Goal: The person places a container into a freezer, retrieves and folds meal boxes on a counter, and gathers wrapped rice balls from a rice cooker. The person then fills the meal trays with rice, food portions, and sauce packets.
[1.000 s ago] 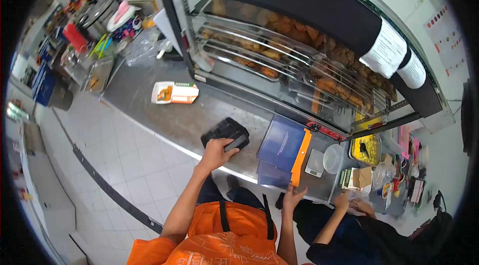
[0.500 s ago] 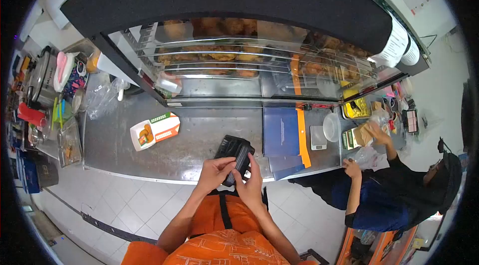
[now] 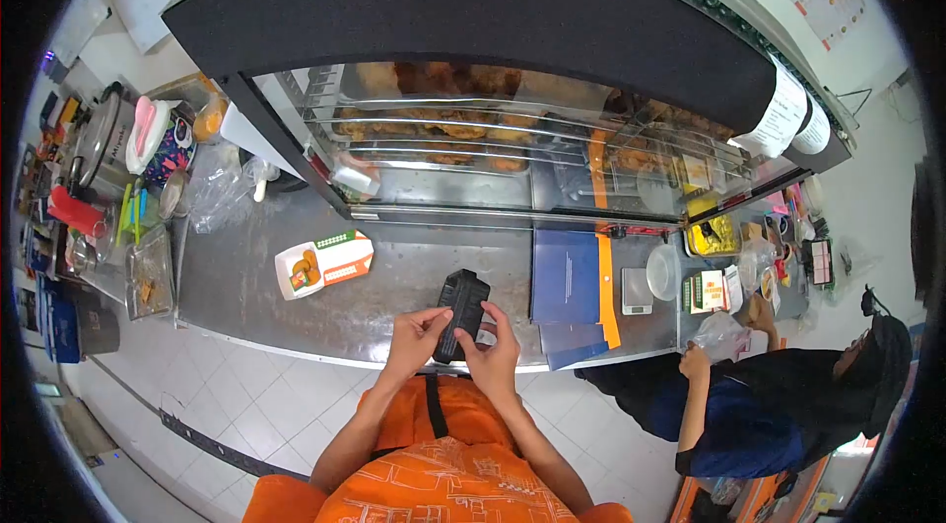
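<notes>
Between my hands, at the front edge of the metal counter, is a black ridged case [image 3: 460, 314], held at a tilt. My left hand [image 3: 416, 344] grips its left side with thumb and fingertips. On the lower right side, my right hand [image 3: 493, 351] pinches it with thumb and fingers. A small whitish patch shows by the right fingers; what it is I cannot make out. Left of the case, a white and orange food box [image 3: 323, 264] with browned pieces pictured or lying in it rests on the counter, apart from both hands.
A glass display cabinet [image 3: 443, 198] with fried food rises behind the counter [image 3: 236, 296]. To the right lie dark blue folders [image 3: 567, 277], a small scale [image 3: 636, 291] and a round plastic tub [image 3: 663, 272]. A co-worker [image 3: 759, 405] stands at right, hands near a clear plastic bag [image 3: 722, 334].
The case looks narrower and turned more upright than before, with both hands still on it. The co-worker's far hand has come down from the carton toward the plastic bag. My view has shifted slightly.
</notes>
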Motion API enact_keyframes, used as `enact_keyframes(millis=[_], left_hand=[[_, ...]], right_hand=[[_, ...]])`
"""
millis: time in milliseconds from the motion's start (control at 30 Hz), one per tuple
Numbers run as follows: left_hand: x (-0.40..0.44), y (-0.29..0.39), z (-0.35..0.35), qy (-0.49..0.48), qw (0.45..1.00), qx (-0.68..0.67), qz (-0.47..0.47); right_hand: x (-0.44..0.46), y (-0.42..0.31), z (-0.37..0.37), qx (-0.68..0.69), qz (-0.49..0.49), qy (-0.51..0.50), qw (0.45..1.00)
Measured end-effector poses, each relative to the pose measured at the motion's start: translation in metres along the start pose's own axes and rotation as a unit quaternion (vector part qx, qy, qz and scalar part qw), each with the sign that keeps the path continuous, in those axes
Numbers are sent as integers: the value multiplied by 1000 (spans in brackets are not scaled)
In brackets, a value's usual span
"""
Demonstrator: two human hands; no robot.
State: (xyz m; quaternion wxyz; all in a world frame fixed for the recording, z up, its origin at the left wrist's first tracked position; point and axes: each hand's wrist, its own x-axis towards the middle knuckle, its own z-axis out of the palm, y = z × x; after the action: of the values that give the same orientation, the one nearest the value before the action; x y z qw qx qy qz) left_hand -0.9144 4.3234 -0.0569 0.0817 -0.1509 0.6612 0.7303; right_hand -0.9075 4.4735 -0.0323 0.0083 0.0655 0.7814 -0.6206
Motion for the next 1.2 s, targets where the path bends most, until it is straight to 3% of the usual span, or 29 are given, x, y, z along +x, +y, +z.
enact_keyframes(millis=[300,467,567,767,1000,1067,1200], left_hand=[[14,-3,-3,29,998,-47,-11],[8,-2,-4,35,996,-66,-43],[6,3,-2,47,999,-20,-14],[6,11,1,80,967,220,99],[0,12,12,64,978,168,106],[-4,24,19,65,976,176,112],[-17,39,-2,188,941,244,141]], right_hand=[[16,24,6,-21,-42,-14,999],[19,11,5,2,3,-37,999],[21,12,4,4,11,-55,998],[24,13,1,-46,-25,-57,997],[27,18,3,-96,-111,-10,989],[28,21,-1,-63,-71,-4,995],[31,35,-24,-34,45,25,998]])
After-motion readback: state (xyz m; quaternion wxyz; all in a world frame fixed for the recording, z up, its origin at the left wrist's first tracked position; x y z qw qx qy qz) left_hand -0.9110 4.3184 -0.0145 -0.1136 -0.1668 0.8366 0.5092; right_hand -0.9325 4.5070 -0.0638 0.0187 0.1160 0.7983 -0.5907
